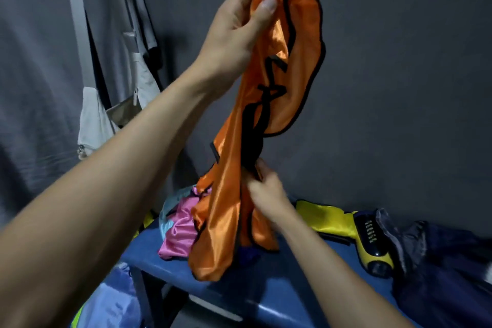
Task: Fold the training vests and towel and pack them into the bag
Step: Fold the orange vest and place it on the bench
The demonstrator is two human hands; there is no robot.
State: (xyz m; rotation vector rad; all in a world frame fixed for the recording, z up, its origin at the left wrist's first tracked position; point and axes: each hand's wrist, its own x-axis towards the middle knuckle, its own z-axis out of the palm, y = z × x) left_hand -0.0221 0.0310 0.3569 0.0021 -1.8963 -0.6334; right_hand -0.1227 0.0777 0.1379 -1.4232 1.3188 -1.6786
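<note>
Standing at our blue bench (pixel 279 298) against grey wall (pixel 399 88); left hand (pixel 239 26) and right hand (pixel 269 192) pinch orange vest (pixel 269 114), vests heaped at its edges.

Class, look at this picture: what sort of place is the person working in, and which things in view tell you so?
Probably a sports changing room. Clothes hang on the grey wall, a blue bench carries bright training vests, pink and yellow, and both hands hold up an orange vest.
</note>
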